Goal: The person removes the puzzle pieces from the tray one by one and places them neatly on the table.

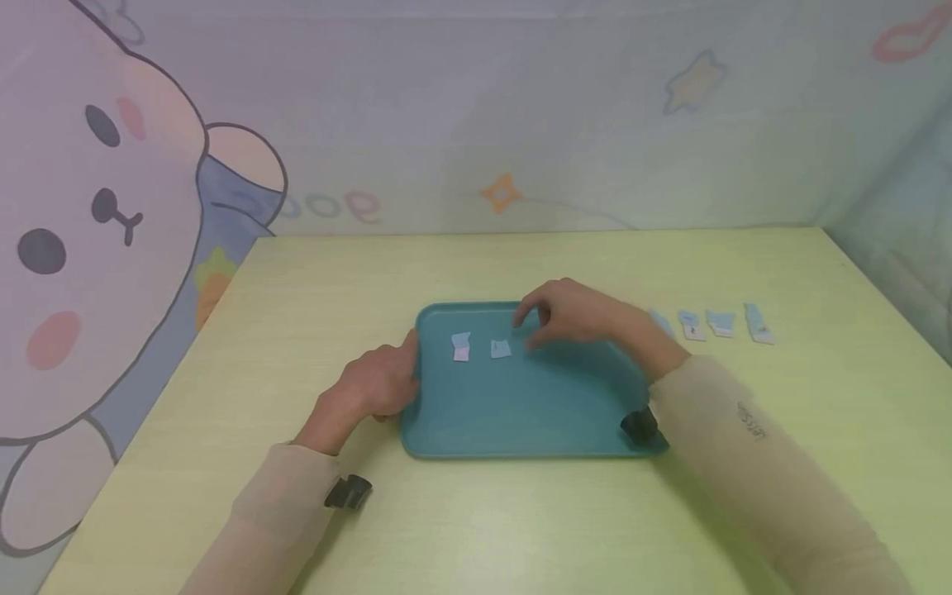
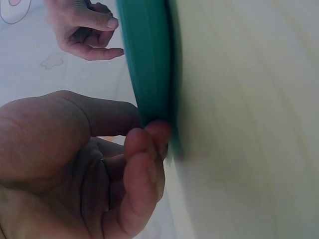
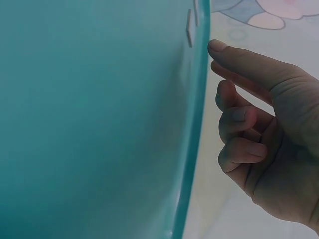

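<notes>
A teal tray [image 1: 521, 421] lies on the table, and my left hand [image 1: 383, 380] pinches its left rim between thumb and fingers. In the left wrist view the fingertips [image 2: 144, 144] curl under the tray's edge [image 2: 144, 59]. Over the tray's far side hovers my right hand [image 1: 576, 312], thumb and forefinger apart with nothing between them. The right wrist view shows its other fingers [image 3: 239, 119] loosely bent. Two small paper scraps rest on the tray: a blue-and-pink one [image 1: 461, 347] farther left and a pale blue one [image 1: 501, 349] just left of the right fingertips.
On the table [image 1: 506, 529], right of the tray, several similar paper scraps [image 1: 720, 322] lie in a row. My right forearm partly covers the nearest scrap [image 1: 660, 322]. A printed cloth [image 1: 446, 99] hangs behind the table. Black straps [image 1: 348, 492] show at both wrists.
</notes>
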`<state>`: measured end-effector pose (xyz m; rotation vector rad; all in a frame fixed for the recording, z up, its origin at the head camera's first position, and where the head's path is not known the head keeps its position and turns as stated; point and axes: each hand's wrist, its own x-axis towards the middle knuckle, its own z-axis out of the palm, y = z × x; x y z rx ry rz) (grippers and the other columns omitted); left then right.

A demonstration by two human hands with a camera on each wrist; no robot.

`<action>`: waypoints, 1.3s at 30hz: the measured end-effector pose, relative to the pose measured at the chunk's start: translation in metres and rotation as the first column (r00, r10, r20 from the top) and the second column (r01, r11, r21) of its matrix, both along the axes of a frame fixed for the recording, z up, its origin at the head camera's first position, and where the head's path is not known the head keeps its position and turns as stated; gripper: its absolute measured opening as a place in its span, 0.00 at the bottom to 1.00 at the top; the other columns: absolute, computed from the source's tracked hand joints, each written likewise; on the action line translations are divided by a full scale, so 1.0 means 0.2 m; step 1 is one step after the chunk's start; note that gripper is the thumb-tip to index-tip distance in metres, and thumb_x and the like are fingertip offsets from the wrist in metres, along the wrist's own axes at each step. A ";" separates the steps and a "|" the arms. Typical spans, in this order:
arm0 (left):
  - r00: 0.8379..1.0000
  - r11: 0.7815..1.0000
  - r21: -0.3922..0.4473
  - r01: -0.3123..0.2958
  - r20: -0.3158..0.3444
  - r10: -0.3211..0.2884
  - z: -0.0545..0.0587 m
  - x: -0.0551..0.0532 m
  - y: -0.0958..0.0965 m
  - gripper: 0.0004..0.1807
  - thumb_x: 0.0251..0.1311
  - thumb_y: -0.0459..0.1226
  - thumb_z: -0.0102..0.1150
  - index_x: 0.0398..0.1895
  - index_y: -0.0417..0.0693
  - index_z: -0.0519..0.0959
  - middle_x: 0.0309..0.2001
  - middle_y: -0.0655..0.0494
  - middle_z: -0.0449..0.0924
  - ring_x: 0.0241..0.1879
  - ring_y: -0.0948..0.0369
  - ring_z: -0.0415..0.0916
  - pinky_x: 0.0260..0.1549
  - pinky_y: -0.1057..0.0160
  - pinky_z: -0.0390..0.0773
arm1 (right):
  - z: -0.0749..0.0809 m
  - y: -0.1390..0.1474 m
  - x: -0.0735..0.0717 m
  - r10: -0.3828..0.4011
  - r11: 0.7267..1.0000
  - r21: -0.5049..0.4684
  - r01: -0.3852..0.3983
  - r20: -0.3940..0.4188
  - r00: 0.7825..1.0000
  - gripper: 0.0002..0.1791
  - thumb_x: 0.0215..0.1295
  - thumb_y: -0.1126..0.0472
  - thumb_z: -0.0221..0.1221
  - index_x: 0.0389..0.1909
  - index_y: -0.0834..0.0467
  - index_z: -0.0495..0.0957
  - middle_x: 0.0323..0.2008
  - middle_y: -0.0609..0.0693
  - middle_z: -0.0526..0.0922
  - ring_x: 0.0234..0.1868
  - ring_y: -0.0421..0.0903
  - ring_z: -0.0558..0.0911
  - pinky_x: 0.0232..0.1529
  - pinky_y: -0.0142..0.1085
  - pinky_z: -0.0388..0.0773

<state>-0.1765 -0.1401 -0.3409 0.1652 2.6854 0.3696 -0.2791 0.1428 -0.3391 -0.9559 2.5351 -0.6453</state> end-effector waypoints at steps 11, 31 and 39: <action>1.000 1.000 -0.001 0.002 -0.002 -0.002 0.01 0.00 0.00 0.39 0.75 0.32 0.43 0.84 0.32 0.42 0.24 0.49 0.75 0.15 0.60 0.69 0.17 0.64 0.67 | -0.04 -0.09 0.00 0.043 0.998 0.056 -0.042 -0.026 0.999 0.20 0.61 0.55 0.75 0.53 0.54 0.88 0.33 0.49 0.84 0.32 0.44 0.77 0.37 0.37 0.75; 1.000 1.000 -0.015 0.000 -0.006 0.000 0.01 0.01 0.00 0.39 0.75 0.32 0.43 0.84 0.33 0.42 0.28 0.46 0.78 0.16 0.58 0.75 0.19 0.62 0.69 | -0.06 -0.13 0.01 0.074 0.994 0.080 -0.067 -0.089 0.993 0.14 0.65 0.59 0.71 0.50 0.56 0.88 0.32 0.49 0.83 0.32 0.44 0.77 0.39 0.39 0.76; 1.000 1.000 -0.015 0.001 -0.009 -0.001 0.01 0.00 0.00 0.39 0.75 0.32 0.44 0.84 0.33 0.43 0.28 0.46 0.78 0.16 0.58 0.75 0.19 0.62 0.69 | -0.06 -0.11 0.00 0.087 0.996 0.043 -0.084 -0.090 0.992 0.12 0.64 0.60 0.70 0.47 0.57 0.88 0.29 0.49 0.83 0.31 0.43 0.77 0.38 0.38 0.76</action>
